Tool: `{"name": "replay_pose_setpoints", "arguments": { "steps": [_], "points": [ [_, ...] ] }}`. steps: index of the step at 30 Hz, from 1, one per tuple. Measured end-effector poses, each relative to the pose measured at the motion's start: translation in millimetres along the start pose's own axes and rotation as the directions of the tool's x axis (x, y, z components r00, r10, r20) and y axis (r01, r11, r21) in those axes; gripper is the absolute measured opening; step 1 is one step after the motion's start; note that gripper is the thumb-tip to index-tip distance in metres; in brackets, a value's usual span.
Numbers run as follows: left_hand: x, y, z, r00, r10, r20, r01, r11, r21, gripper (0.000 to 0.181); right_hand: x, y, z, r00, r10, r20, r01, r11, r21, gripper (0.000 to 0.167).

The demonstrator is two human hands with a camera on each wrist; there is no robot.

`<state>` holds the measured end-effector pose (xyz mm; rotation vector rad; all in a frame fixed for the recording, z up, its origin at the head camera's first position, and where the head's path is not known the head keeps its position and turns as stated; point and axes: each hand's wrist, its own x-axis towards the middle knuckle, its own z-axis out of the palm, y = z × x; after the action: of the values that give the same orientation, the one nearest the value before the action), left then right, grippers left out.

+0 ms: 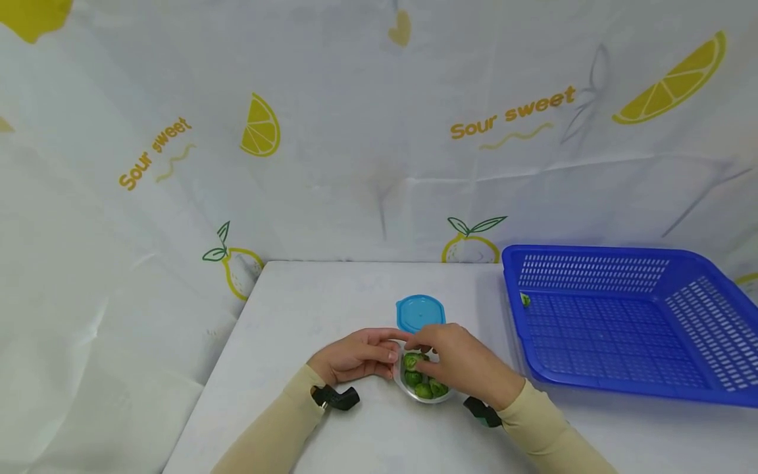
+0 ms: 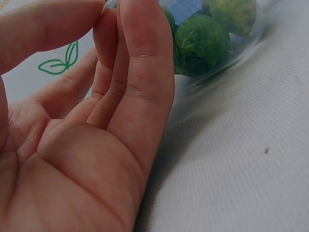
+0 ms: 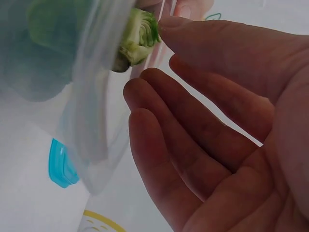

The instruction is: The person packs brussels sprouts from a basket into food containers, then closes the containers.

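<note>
A small clear plastic tub (image 1: 428, 400) holds several green Brussels sprouts (image 1: 423, 391). My left hand (image 1: 362, 355) holds it at the left, with thumb and fingers at its rim. In the left wrist view, the lowest finger (image 2: 147, 82) lies along the tub's side. My right hand (image 1: 464, 362) is over the tub's far right part. Its thumb touches a cut sprout (image 3: 140, 38) at the opening in the right wrist view, while the other fingers are loosely bent and apart from the thumb. The right hand hides part of the tub in the head view.
A light blue lid (image 1: 420, 312) lies just beyond the tub. At the right stands a large blue plastic basket (image 1: 604, 382) with a small green piece (image 1: 525, 300) near its left wall. A lemon-printed sheet (image 1: 355, 164) hangs behind the white table (image 1: 308, 296).
</note>
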<state>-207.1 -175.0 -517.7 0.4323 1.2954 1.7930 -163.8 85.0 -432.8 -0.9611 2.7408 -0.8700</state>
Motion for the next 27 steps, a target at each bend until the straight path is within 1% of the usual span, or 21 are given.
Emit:
{"name": "replay_pose_setpoints", "arguments": {
  "steps": [4, 8, 11, 14, 18, 20, 23, 27],
  "points": [
    [2.2, 1.6, 0.4, 1.0, 0.0, 0.006, 0.0, 1.0, -0.004, 0.061, -5.6, -1, -10, 0.999, 0.026, -0.023, -0.026, 1.0, -0.017, 0.026],
    [3.3, 0.9, 0.7, 1.0, -0.006, -0.004, 0.006, 1.0, 0.009, 0.059, -15.8, -1, -26, 0.997, 0.029, -0.066, -0.03, 0.999, -0.019, 0.027],
    [0.8, -0.6, -0.3, 1.0, -0.014, -0.023, 0.014, 1.0, 0.02, 0.057, -23.6, 1, -45, 0.995, 0.033, -0.098, -0.037, 0.999, -0.04, 0.025],
    [-1.9, -1.1, -1.5, 0.999, -0.015, -0.039, 0.016, 1.0, 0.021, 0.054, -31.5, 8, -70, 0.99, 0.049, -0.134, -0.059, 0.995, -0.074, 0.023],
    [-3.6, -0.5, -2.1, 1.0, -0.005, -0.029, 0.006, 1.0, 0.012, 0.055, -41.9, 29, -105, 0.981, 0.089, -0.172, -0.111, 0.987, -0.12, 0.022],
    [-3.3, -0.4, -2.0, 1.0, -0.005, -0.019, 0.006, 1.0, 0.003, 0.055, -46.1, 43, -121, 0.976, 0.128, -0.174, -0.152, 0.98, -0.13, 0.022],
    [-2.4, -0.6, -1.2, 1.0, -0.011, -0.012, 0.011, 1.0, -0.012, 0.057, -48.5, 67, -139, 0.974, 0.174, -0.143, -0.194, 0.972, -0.135, 0.021],
    [0.5, -1.4, 0.5, 1.0, -0.011, 0.001, 0.011, 1.0, -0.021, 0.059, -46.8, 100, -152, 0.972, 0.22, -0.083, -0.229, 0.965, -0.128, 0.022]
  ]
}}
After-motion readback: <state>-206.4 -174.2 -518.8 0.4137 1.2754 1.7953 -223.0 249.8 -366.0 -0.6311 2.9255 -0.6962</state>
